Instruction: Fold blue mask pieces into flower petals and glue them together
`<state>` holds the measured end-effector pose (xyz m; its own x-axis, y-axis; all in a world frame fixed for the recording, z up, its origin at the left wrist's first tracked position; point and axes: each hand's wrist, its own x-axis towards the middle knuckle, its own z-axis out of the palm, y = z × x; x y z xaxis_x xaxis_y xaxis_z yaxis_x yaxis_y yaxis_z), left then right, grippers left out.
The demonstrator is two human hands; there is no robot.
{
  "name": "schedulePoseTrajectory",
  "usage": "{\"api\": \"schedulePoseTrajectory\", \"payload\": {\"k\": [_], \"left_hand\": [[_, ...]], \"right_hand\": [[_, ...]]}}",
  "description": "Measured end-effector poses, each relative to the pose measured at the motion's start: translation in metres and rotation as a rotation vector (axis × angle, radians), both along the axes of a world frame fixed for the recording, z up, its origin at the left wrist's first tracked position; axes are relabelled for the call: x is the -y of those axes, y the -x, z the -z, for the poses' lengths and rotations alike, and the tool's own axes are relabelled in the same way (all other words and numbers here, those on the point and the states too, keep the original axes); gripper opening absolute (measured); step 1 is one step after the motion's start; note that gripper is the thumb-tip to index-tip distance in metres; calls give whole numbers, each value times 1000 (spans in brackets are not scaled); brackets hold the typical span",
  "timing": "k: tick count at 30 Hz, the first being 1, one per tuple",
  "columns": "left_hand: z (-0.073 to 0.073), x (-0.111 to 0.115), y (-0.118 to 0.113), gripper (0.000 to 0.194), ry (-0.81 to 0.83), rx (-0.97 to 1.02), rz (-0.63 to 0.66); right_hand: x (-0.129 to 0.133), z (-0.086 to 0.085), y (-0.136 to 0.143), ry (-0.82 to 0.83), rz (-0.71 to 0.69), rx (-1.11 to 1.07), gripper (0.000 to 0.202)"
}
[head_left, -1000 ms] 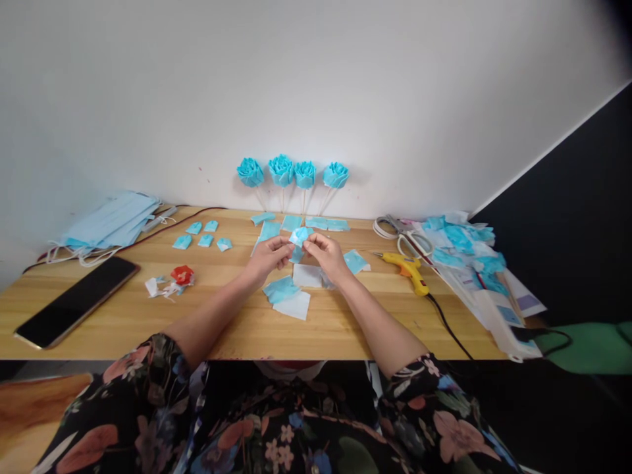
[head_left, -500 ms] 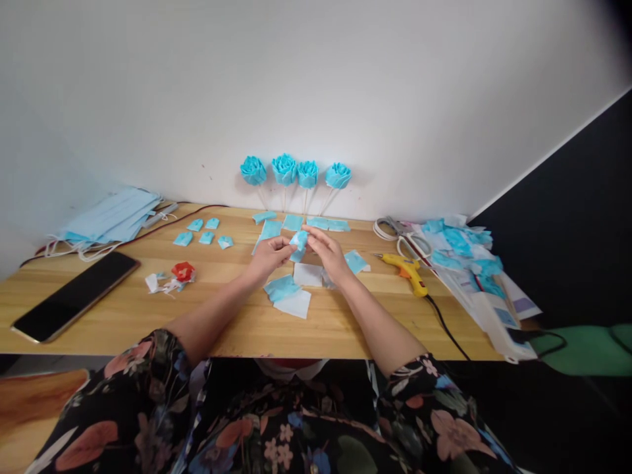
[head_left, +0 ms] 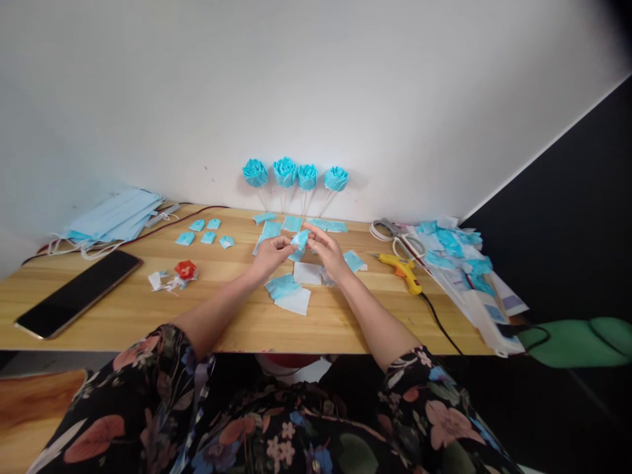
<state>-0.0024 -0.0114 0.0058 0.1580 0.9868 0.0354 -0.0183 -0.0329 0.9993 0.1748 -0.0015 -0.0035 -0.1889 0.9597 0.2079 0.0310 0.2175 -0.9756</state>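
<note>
Between my hands, above the middle of the wooden table [head_left: 237,322], is a small folded blue and white piece [head_left: 300,239]. My left hand [head_left: 270,255] pinches its left side between thumb and finger. On its right side, my right hand [head_left: 326,253] holds it, with the upper fingers stretched over it. Flat blue pieces [head_left: 270,230] lie behind my hands. Nearer to me are a crumpled blue piece [head_left: 282,287] and a white piece [head_left: 294,301]. Several small folded blue pieces [head_left: 208,237] rest to the left.
Blue flowers [head_left: 285,172] on sticks lean against the wall. At left are a phone [head_left: 79,293], masks [head_left: 116,214] and a red piece [head_left: 185,269]. To the right are a yellow glue gun [head_left: 403,270], scissors [head_left: 407,247] and a blue scrap heap [head_left: 451,243].
The view has shifted slightly. The folded piece has turned a little between my fingers, and both hands stay around it.
</note>
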Motion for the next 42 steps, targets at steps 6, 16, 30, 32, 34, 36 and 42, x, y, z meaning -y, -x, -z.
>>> {"api": "schedulePoseTrajectory", "payload": {"k": [6,16,30,32,34,36,42], "left_hand": [[2,-1,0,29,-1,-13,-5],[5,-1,-1,32,-12,-35,1],[8,-2,-2,31,-54,-62,25],[9,-3,-2,31,-64,-65,37],[9,-4,-2,30,-80,-67,49],[9,-4,-2,29,-96,-65,67],[6,-2,0,27,-43,-12,58]], "right_hand": [[1,0,2,-22,-37,23,53],[2,2,4,-26,-71,37,55],[4,3,7,-8,-55,50,53],[4,3,8,2,-47,38,53],[4,3,10,24,-42,11,53],[4,2,12,58,-30,-22,54],[4,-9,4,161,-119,-48,48]]}}
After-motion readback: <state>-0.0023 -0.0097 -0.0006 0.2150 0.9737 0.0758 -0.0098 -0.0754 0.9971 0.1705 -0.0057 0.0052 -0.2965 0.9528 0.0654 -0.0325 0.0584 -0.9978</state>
